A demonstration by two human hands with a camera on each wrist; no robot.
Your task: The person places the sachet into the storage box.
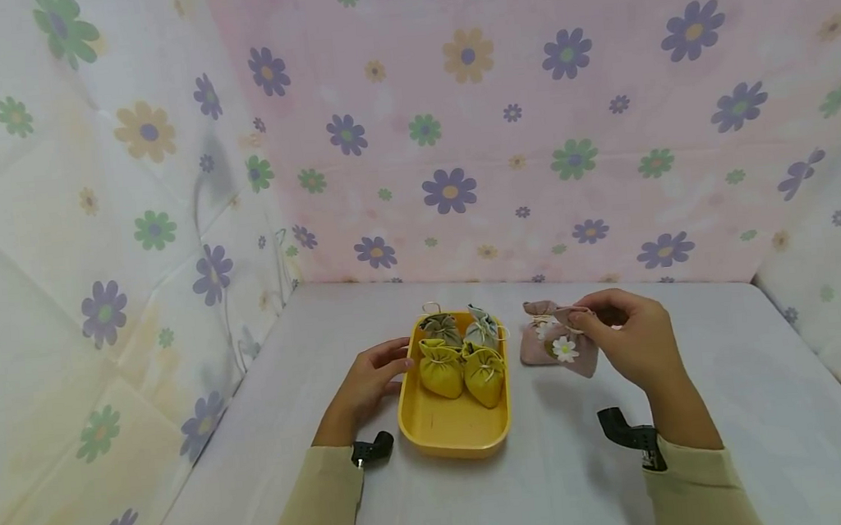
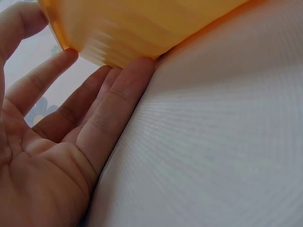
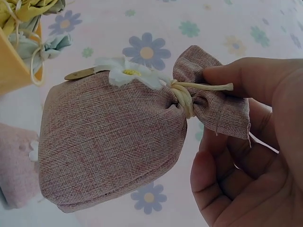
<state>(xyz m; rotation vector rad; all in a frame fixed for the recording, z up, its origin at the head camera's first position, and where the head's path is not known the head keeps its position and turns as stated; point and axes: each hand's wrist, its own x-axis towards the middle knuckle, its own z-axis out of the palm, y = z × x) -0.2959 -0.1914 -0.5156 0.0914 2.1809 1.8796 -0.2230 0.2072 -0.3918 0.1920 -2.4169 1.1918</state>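
My right hand pinches a dusty-pink drawstring sachet by its gathered neck. The sachet hangs above the table, with a cream cord and a white cloth flower on it. Just behind it in the head view, a second pink sachet stands on the table, partly hidden. My left hand touches the left side of a yellow tray, its fingers extended against the wall in the left wrist view. Inside the tray's far half are two yellow sachets, an olive-grey one and a pale grey-green one.
A white cloth covers the table. Flowered curtains close in the back and both sides. A thin cable hangs down the left curtain. Each wrist wears a black camera mount.
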